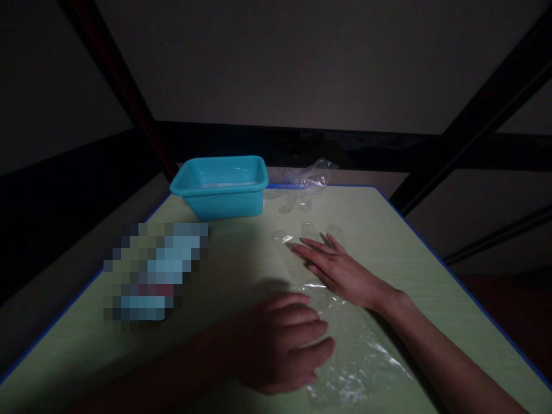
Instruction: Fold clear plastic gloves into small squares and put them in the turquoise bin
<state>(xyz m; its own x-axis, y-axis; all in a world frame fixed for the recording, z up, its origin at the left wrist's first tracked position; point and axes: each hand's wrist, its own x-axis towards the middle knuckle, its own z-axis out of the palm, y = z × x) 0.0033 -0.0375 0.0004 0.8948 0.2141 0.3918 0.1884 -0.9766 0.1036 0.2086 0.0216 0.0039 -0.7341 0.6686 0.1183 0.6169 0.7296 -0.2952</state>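
A clear plastic disposable glove [360, 365] lies spread on the table, its finger ends pointing away from me. My right hand [340, 270] rests on the upper part of it, palm down with the fingers stretched out. Nearer to me, my left hand [288, 342] is over the left edge of the glove, back upward, fingers loosely bent and slightly apart. Nothing shows in its fingers, though the palm side is hidden. Another crumpled piece of clear plastic, also glove-like [317, 178], lies at the far edge of the table.
A turquoise plastic basin [226, 201] stands at the far left of the pale table [233, 259], which has a blue edge. A blurred-out bluish object [172, 261] lies on the left side. Behind are a wall [276, 69] and dark slanting bars [478, 98].
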